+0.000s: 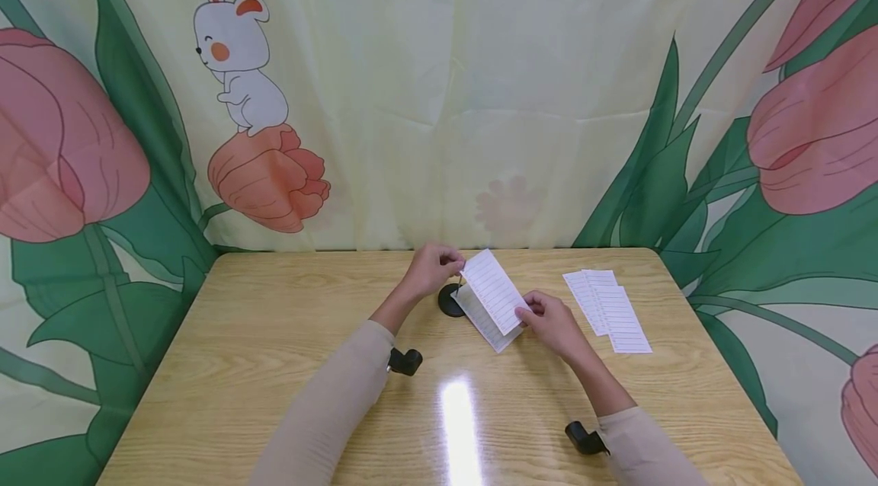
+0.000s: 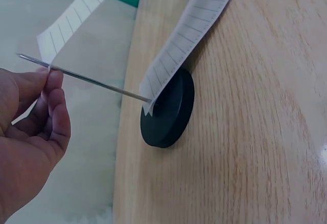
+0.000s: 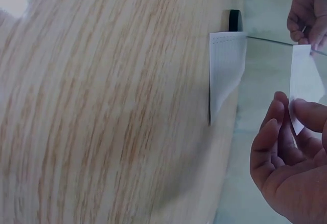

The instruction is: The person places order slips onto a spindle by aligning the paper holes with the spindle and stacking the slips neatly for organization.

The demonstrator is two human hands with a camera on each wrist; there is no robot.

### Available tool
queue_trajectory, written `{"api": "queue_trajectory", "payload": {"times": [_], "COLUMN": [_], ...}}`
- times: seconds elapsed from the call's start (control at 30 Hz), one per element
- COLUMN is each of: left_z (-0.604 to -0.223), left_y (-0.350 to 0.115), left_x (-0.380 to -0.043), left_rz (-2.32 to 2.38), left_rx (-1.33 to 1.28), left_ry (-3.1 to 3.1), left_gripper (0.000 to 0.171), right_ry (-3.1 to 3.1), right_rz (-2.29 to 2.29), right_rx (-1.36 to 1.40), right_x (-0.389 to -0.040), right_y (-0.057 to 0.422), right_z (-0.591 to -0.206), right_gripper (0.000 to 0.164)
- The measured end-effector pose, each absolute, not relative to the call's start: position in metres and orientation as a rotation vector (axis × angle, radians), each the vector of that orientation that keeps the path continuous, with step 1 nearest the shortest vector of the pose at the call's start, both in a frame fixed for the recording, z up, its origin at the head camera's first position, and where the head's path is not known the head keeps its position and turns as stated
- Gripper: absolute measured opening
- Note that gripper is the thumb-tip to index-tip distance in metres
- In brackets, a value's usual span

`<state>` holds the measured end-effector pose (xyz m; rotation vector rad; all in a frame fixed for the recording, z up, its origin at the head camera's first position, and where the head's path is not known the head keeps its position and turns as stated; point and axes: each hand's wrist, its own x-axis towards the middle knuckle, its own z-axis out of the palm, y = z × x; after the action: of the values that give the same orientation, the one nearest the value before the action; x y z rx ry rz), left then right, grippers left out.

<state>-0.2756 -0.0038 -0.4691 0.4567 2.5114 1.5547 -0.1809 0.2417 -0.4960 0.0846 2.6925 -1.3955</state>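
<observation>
A paper spike stands on the table, with a round black base (image 2: 176,111) and a thin metal rod (image 2: 102,84). One lined paper slip (image 1: 488,327) is on the rod down at the base. Near the rod's top is a second lined slip (image 1: 492,289), the tip poking out past its corner. My left hand (image 1: 432,269) pinches that corner right at the rod. Between thumb and fingers, my right hand (image 1: 552,322) holds the same slip's other end. The left wrist view leaves the right hand out; the right wrist view shows both hands.
Several lined slips (image 1: 610,311) lie overlapping on the table's right side. The wooden table (image 1: 274,364) ends at a printed curtain (image 1: 411,90) behind. Glare (image 1: 459,425) marks the tabletop near the front. Black wrist devices (image 1: 406,362) sit at both sleeves.
</observation>
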Motion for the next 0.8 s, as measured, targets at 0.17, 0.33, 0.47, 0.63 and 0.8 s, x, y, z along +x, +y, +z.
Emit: {"api": "queue_trajectory", "payload": {"times": [0.17,0.33,0.47,0.63,0.8], "left_z": [-0.476,-0.484,-0.49,-0.498,-0.506], "left_y": [-0.004,-0.004,-0.005,-0.006,-0.006], "left_x": [-0.277,-0.278,-0.277,-0.277,-0.278], "left_rz": [1.535,1.498,1.468,1.468,1.461], "left_rx": [0.464,0.428,0.406,0.368,0.342], "left_ry": [2.529,2.554,2.577,2.564,2.566], "left_gripper": [0.011,0.011,0.011,0.01,0.01], "right_ry": [2.71,2.699,2.697,2.688,2.696], "right_rz": [-1.343,-1.315,-1.299,-1.268,-1.225], "right_rx": [0.056,0.066,0.07,0.102,0.122], "right_x": [-0.181,-0.182,-0.183,-0.182,-0.182], "right_y": [0.242,0.244,0.244,0.242,0.241], "right_z": [-0.501,-0.506,-0.509,-0.512,-0.515], "right_gripper": [0.011,0.013,0.015,0.015,0.016]}}
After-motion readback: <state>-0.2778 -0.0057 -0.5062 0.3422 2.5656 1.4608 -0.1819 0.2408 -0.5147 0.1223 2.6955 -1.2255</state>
